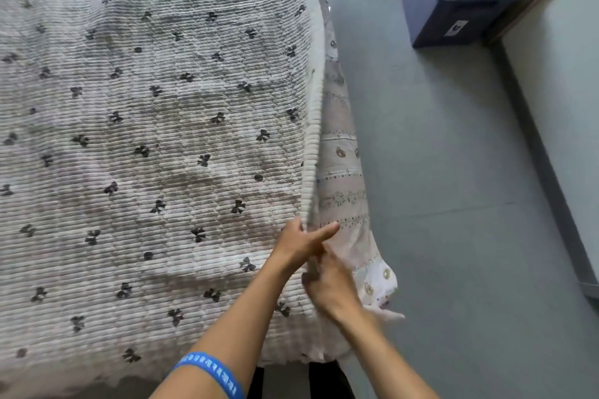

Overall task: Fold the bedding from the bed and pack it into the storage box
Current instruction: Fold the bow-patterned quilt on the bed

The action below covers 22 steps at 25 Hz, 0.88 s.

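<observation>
I am at the gathering stage of the fold, with nothing packed yet. The ribbed blanket with black bow prints (155,146) fills the frame from nine o'clock across to centre, and its right edge runs up toward twelve o'clock. My left hand (299,241) sits at about five o'clock of centre with its thumb over the top of that edge and the forefinger held out straight toward three o'clock; the other fingers are behind the cloth, so I read it as pinching the blanket edge, though how far they curl I cannot tell. My right hand (330,288) is just below it and touching it, fingers curled into the pale bear-print sheet (346,185) that hangs down beside the blanket edge. A blue wristband (210,372) shows on my left forearm at six o'clock. The dark blue storage box (453,10) stands open on the grey floor (453,204) at one o'clock, well apart from the hands, and what I can see of its inside looks dark and unfilled. Next, I judge, both layers need to be held together at this corner and carried across toward nine o'clock for a first fold, keeping the edges aligned so the thick blanket does not slip.
</observation>
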### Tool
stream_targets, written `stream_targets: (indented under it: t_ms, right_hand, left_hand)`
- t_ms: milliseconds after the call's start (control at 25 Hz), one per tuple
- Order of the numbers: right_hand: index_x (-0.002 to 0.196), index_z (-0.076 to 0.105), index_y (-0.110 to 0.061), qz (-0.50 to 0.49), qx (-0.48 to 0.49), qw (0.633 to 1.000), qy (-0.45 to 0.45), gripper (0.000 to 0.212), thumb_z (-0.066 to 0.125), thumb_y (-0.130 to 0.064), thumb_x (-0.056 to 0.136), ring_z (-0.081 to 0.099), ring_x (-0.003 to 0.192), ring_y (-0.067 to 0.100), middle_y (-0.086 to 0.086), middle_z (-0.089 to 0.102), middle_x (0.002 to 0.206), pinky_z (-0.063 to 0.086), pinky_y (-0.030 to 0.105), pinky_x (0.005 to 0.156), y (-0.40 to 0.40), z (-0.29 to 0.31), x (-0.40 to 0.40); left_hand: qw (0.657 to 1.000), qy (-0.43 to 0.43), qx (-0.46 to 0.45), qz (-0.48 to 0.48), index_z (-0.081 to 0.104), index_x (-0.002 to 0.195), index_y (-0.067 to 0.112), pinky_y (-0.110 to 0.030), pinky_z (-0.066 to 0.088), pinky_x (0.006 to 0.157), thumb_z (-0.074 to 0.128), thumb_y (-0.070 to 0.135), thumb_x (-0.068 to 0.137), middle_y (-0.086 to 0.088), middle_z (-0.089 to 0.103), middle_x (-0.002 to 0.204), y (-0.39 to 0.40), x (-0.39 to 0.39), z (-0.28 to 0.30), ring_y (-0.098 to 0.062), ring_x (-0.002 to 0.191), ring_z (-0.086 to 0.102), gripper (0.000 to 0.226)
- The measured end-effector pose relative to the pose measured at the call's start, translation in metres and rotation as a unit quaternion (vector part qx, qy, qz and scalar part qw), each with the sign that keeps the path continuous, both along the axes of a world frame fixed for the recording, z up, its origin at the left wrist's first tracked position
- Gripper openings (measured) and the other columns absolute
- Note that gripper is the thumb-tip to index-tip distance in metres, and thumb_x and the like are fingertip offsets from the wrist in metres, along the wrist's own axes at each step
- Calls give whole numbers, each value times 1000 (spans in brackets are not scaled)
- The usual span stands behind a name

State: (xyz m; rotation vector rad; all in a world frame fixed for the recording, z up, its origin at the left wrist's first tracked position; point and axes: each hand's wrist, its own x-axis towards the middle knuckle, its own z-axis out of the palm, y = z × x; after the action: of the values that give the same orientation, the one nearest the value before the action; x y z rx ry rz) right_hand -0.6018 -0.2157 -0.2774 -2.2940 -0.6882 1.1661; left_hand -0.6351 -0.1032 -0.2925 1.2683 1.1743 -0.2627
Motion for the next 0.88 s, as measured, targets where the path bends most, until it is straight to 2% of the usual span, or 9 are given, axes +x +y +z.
stream_targets:
  t_ms: [160,240,320,400,440,520,600,680,880]
  right_hand:
    - [147,22,-42,111,-40,990,82,75,53,-22,82,60,110,27,1,59,130,50,38,89,0,16,-34]
    - [148,13,-51,175,-56,979,83,79,52,-28,83,60,110,29,4,63,125,49,38,88,-1,16,-35]
    - [152,6,-40,334,-94,937,43,85,56,-25,85,59,112,35,12,61,127,48,40,88,2,18,-40]
    - [151,20,-30,494,-153,854,63,78,61,-18,85,57,118,36,15,56,135,48,42,93,8,24,-50]
    - [145,37,-29,507,-167,843,64,66,61,-18,85,58,118,34,11,57,135,49,41,95,15,23,-50]
    - [119,66,-26,396,-134,908,25,37,56,-18,84,65,107,27,3,69,118,55,38,87,45,24,-50]
    - [108,68,-25,146,-48,988,8,27,53,-26,86,67,94,21,-2,72,103,55,35,79,86,29,-51]
    - [116,59,-28,-14,8,999,36,34,54,-45,87,64,90,21,-4,67,99,53,36,78,137,47,-58]
    - [93,56,-30,-141,71,986,47,38,58,-57,65,68,81,24,-4,69,88,59,50,73,243,15,-74]
  left_hand:
    - [973,138,180,37,61,89,15,-30,42,59,58,17,85,-3,67,81,13,-17,7,-24,75,62,6]
    - [967,154,195,55,62,90,15,-31,40,60,52,14,91,-4,66,81,19,-35,8,-27,78,62,10]
    - [967,157,192,61,64,95,16,-33,44,64,50,16,95,-4,68,87,19,-49,5,-30,84,63,14]
    - [967,162,180,77,63,107,18,-35,47,71,48,23,98,-5,70,98,20,-65,5,-30,90,64,18]
    - [967,160,175,91,63,112,17,-35,47,72,47,27,100,-6,70,101,23,-73,6,-30,91,65,22]
    - [964,157,180,119,63,111,15,-37,48,72,48,35,100,-8,71,102,39,-92,10,-30,91,65,28]
    - [961,150,201,112,65,100,16,-36,46,69,49,39,99,-9,71,97,55,-110,21,-31,90,65,28]
    - [964,120,211,105,61,85,18,-36,43,64,49,44,98,-8,71,88,68,-132,30,-31,84,64,32]
    - [970,53,214,105,54,79,15,-36,39,58,50,30,91,-5,69,78,90,-182,24,-32,76,62,20]
